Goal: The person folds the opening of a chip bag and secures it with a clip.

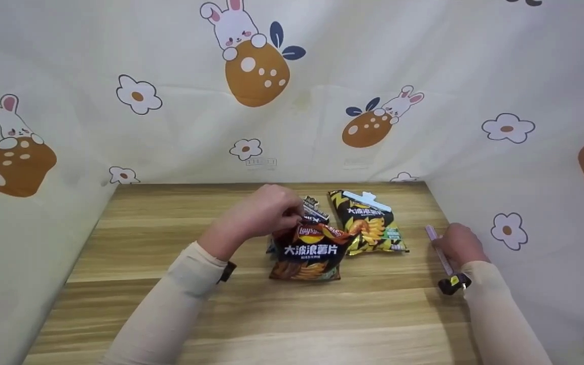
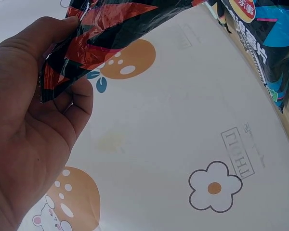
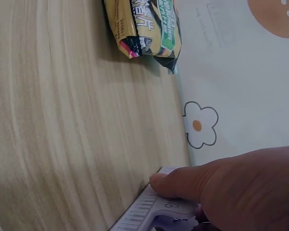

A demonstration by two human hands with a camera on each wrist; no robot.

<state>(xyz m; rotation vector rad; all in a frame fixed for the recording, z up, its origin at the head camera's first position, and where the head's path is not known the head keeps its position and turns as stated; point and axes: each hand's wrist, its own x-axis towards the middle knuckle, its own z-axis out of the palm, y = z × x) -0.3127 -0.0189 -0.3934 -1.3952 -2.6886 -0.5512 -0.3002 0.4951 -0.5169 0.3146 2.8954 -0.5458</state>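
My left hand (image 1: 271,210) pinches the top edge of a red and black Lay's chip bag (image 1: 311,251) between thumb and fingers. The bag stands upright near the middle of the table, its front facing me. In the left wrist view a crumpled corner of the red bag (image 2: 111,29) shows between thumb and curled fingers. At the table's right side, my right hand (image 1: 459,243) holds a pale purple bag clip (image 1: 443,256). Its long bar carries a piano-key pattern (image 3: 139,209) in the right wrist view, with my thumb lying on it.
Behind the red bag is a blue and black chip bag (image 2: 274,38), with a dark patterned clip (image 1: 316,209) across its top. Right of it lies a yellow and black chip bag (image 1: 370,225) closed with a light blue clip (image 1: 365,201). Printed cloth walls (image 1: 180,137) enclose the wooden table (image 1: 135,243).
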